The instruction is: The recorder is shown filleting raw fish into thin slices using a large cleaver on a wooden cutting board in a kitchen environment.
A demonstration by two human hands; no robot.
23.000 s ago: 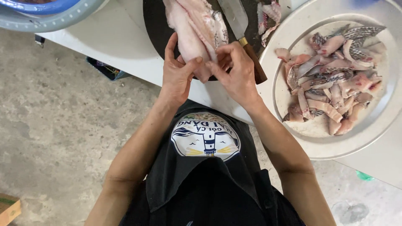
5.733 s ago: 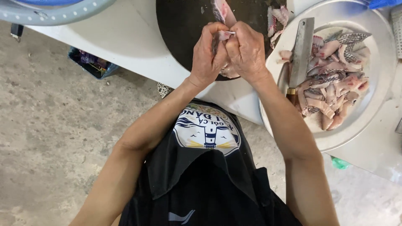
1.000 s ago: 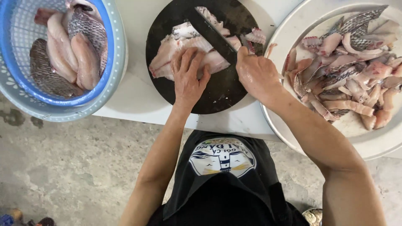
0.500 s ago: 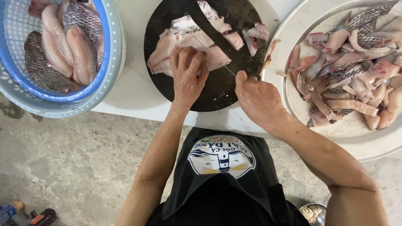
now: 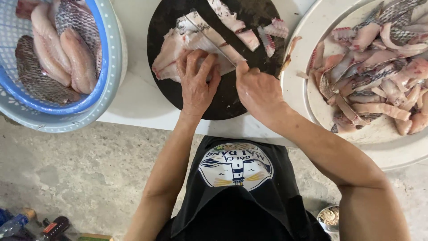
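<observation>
Left hand (image 5: pixel 196 85) flat, fingers spread, pressing down on the fish fillet (image 5: pixel 187 47) on the round black cutting board (image 5: pixel 223 102). Right hand (image 5: pixel 258 91) just beside it, closed around the knife (image 5: pixel 214 38) handle; blade runs up-left from the fist across the fillet, right above the left fingertips. Cut strips (image 5: pixel 254 33) lie past the blade, farther from both hands. Right of the right hand: white tray (image 5: pixel 303 85) of fish pieces. Left of the left hand: blue basket (image 5: pixel 104 67) with whole fish, on the counter (image 5: pixel 133 93).
</observation>
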